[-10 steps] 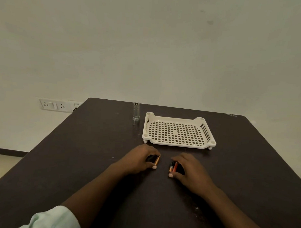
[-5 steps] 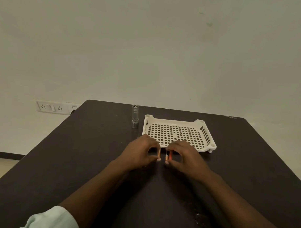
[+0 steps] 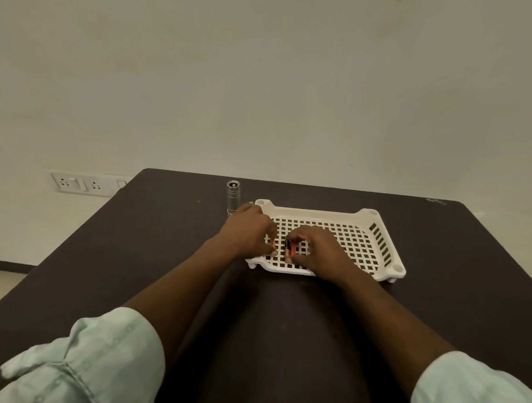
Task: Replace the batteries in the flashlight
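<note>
Both hands are reached out over the near left part of a white perforated tray (image 3: 363, 216) that sits on a dark table (image 3: 136, 242). The right hand (image 3: 320, 251) has its fingers and thumb curled around 2 batteries (image 3: 289, 249), one dark and one orange-red, pinched side by side with their near ends showing just above the tray's gridded floor. The left hand (image 3: 247, 234) is just beside it, fingers bent downward over the tray's left edge; a small copper-coloured sliver shows at its fingertips near the thumb, but it is too hidden to tell whether this hand grips a battery or merely rests there with curled fingers. The 2 hands are close together, almost touching at the fingertips. The flashlight (image 3: 233, 197), a short silvery cylinder, stands upright on the table just beyond the tray's far left corner, apart from both hands though close behind the left one. Pale green rolled-up sleeves (image 3: 102, 355) cover the upper forearms at the bottom of the view. A white wall socket plate (image 3: 78, 183) is fixed to the wall left of the table's far edge.
</note>
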